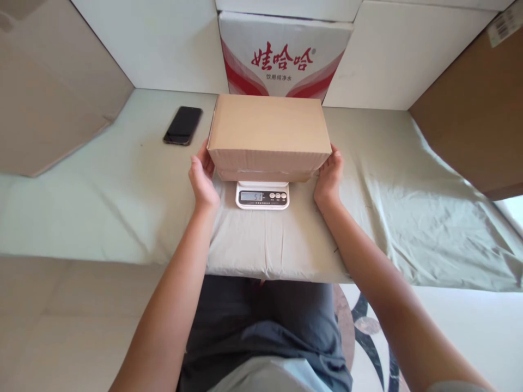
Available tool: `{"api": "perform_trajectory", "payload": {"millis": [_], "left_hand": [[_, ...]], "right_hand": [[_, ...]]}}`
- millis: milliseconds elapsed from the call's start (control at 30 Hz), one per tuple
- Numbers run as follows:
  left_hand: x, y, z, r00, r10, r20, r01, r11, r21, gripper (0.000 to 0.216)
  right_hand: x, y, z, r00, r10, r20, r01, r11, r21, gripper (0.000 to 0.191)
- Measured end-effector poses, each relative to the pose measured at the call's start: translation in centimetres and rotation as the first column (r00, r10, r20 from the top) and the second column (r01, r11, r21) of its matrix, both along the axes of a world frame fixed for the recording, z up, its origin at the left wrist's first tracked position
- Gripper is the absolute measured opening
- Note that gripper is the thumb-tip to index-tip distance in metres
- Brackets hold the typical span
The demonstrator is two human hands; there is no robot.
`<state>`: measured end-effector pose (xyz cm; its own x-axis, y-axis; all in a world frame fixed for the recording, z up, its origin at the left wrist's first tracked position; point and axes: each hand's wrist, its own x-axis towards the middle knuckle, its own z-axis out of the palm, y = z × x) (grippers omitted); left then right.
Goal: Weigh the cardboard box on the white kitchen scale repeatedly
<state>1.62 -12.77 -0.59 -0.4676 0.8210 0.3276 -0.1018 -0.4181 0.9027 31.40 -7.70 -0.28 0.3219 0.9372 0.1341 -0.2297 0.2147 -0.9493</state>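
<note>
A brown cardboard box [269, 125] is over a white digital kitchen scale [262, 204], hiding most of its platform. The scale's lit display shows digits that look like 51. At the box's left side, my left hand [203, 177] grips the lower edge, its fingers partly hidden behind the cardboard. My right hand [329, 173] holds the opposite lower corner, fingers curled against the side. Whether the box rests fully on the scale or is partly borne by my hands, I cannot tell.
A black phone [183, 126] lies left of the box on the pale green cloth [122, 218]. Behind stands a white and red printed carton [286, 54]. Large brown cartons flank the table at left [53, 81] and right [469, 98].
</note>
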Motion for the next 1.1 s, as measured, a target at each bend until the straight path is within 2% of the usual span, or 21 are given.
{"api": "perform_trajectory", "payload": {"millis": [300, 567, 1100], "left_hand": [[-0.29, 0.08, -0.33, 1.000, -0.009, 0.006, 0.009, 1.000, -0.012, 0.094], [0.05, 0.04, -0.22, 0.999, 0.005, 0.038, -0.004, 1.000, -0.021, 0.092], [0.00, 0.01, -0.22, 1.000, -0.002, 0.028, 0.003, 1.000, -0.012, 0.091]], "right_hand": [[-0.26, -0.09, -0.08, 1.000, -0.017, -0.008, 0.017, 1.000, -0.003, 0.052], [-0.07, -0.04, -0.25, 1.000, 0.011, 0.009, -0.011, 1.000, 0.003, 0.062], [-0.39, -0.44, -0.12, 1.000, 0.030, -0.001, -0.030, 1.000, -0.010, 0.056]]}}
